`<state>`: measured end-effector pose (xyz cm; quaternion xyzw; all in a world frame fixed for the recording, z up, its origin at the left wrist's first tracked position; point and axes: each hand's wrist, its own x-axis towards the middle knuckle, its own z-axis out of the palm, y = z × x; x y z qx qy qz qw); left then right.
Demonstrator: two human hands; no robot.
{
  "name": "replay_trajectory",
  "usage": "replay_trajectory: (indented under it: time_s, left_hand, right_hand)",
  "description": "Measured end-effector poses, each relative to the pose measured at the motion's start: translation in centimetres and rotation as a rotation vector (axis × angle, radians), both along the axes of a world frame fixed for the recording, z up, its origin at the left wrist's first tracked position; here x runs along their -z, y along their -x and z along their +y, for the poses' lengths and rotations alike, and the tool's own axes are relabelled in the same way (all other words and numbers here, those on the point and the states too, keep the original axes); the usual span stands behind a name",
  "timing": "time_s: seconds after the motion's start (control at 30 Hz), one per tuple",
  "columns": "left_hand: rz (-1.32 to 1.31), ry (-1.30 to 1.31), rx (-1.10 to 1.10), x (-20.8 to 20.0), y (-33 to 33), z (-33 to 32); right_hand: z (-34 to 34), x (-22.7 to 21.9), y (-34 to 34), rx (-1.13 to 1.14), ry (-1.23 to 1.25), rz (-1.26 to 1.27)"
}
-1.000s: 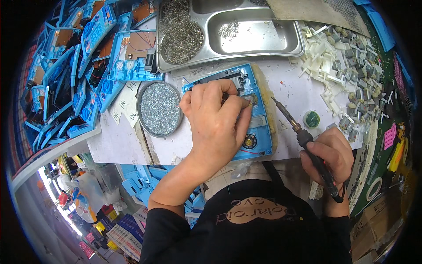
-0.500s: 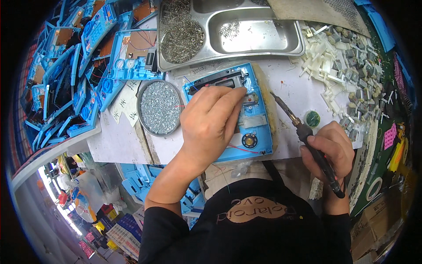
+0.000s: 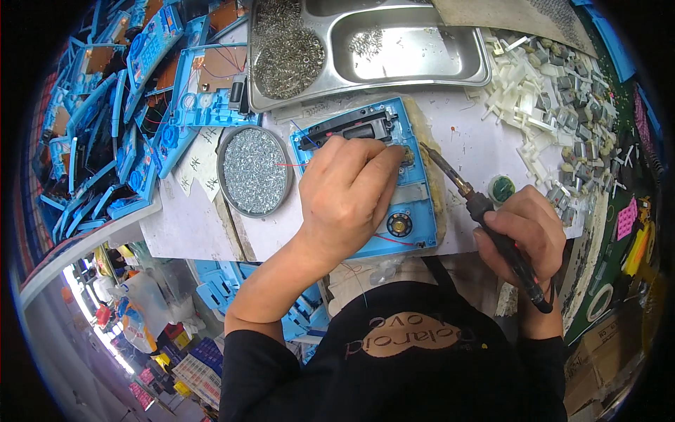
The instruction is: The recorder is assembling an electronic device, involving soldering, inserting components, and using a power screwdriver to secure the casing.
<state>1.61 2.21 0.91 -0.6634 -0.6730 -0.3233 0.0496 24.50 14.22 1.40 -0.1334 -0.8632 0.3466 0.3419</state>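
My left hand (image 3: 344, 190) is over a blue plastic casing (image 3: 424, 214) on the table. Thumb and fingertips pinch together at a small part near the casing's right side; what they grip is hidden. A red wire (image 3: 287, 165) sticks out to the left of that hand. Inside the casing are a black plastic part (image 3: 341, 125), a small round speaker (image 3: 399, 224) and a greyish strip (image 3: 409, 193). In my right hand (image 3: 527, 235) is a soldering iron (image 3: 484, 205), closed round its black handle. Its tip points up and left, just off the casing's right edge.
A round dish of small screws (image 3: 254, 172) stands left of the casing. Behind it lies a metal tray (image 3: 380, 83) with small metal parts. Blue casings (image 3: 105, 119) pile up at left, white plastic pieces (image 3: 527, 105) at right. A small green-filled pot (image 3: 501, 188) sits by the iron.
The soldering iron has moved slightly left, its tip nearer the casing. My left hand has shifted a little to the right over the casing, fingers still pinched.
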Motion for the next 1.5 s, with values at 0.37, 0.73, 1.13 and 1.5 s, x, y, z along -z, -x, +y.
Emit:
replay_trajectory:
  time_s: [0.37, 0.73, 1.13, 1.5]
  left_hand:
    - [0.024, 0.035, -0.023, -0.4, 0.1, -0.3]
    - [0.033, 0.034, -0.007, -0.3, 0.0, -0.1]
    - [0.020, 0.045, -0.005, -0.4, 0.1, 0.1]
    - [0.067, 0.057, -0.019, -0.4, 0.2, 0.3]
  right_hand:
    - [0.3, -0.2, 0.1, -0.029, 0.010, -0.036]
    - [0.1, 0.1, 0.4, -0.053, 0.019, 0.003]
    - [0.0, 0.3, 0.9, -0.070, 0.008, 0.021]
    - [-0.3, 0.9, 0.8, -0.089, -0.099, -0.008]
